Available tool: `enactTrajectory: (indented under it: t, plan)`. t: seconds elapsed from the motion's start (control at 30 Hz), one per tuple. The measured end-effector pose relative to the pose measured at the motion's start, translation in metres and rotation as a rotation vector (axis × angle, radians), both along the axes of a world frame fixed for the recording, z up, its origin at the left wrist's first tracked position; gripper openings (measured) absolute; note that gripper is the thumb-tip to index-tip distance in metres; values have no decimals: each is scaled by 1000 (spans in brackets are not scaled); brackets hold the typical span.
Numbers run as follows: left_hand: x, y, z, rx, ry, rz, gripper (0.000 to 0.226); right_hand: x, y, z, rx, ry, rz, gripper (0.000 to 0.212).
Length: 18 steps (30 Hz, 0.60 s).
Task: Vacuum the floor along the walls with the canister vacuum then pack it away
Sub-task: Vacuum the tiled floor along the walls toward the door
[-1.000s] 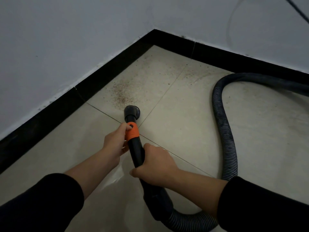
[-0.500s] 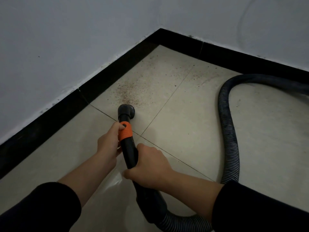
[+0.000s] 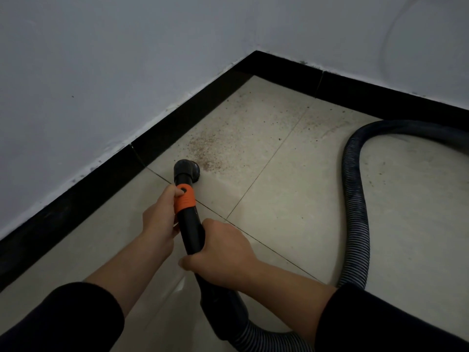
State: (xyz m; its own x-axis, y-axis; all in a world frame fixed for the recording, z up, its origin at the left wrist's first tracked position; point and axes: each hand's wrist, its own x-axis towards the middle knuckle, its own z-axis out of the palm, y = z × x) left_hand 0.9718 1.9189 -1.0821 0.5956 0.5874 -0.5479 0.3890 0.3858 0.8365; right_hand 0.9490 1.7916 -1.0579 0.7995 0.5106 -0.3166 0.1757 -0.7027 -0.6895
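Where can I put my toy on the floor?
Bare tile lies between the wand and the hose loop, and between the black skirting and the left sleeve. Around the nozzle it is crowded, and dirt speckles the tile toward the corner.

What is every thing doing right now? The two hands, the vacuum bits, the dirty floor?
Left hand, grips the black vacuum tube at its orange collar.
Right hand, grips the tube lower down.
Round black nozzle, pointed down at the beige tiled floor, beside the dirt.
Brown speckled dirt patch, scattered on the floor, not sucked up.
Ribbed dark hose, lying curved on the floor.
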Motion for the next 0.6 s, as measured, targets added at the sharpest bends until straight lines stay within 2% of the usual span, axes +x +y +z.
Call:
enactTrajectory:
  t: [0.47, 0.6]
  plan:
    - [22, 38, -3, -3, -18, -14, 11, 25, 33, -4, 38, -18, 14, 34]
    - [27, 48, -6, -5, -25, -3, 20, 31, 42, -5, 49, -25, 25, 32]
